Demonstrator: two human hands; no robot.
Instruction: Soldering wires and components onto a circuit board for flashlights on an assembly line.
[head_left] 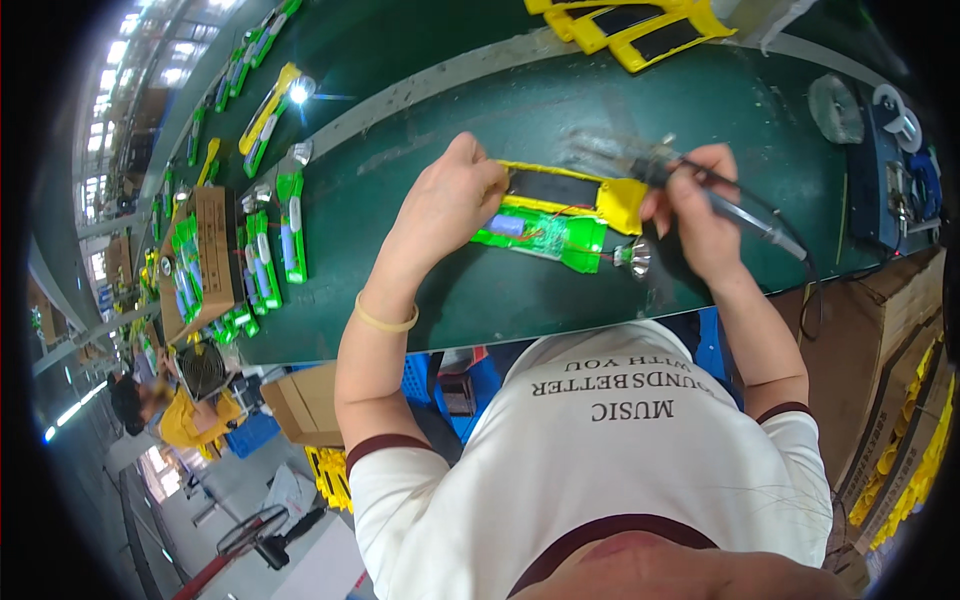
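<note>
Left hand (pixel 450 200) pressed flat, fingers together, on the left end of a yellow torch half (pixel 570 190) with a dark panel, lying near the front edge of the green worktop (pixel 480 110). Just in front of it, touching, a green torch half (pixel 545 238) laid open, showing a blue cell and thin wires, with a round silver reflector (pixel 635 258) at its right end. Right hand (pixel 695 215) closed around a soldering iron (pixel 700 185), tip blurred over the yellow half's right end. More green and yellow torch parts (pixel 270 250) in rows toward the left edge. Roll of tape (pixel 835 108) near the right edge.
</note>
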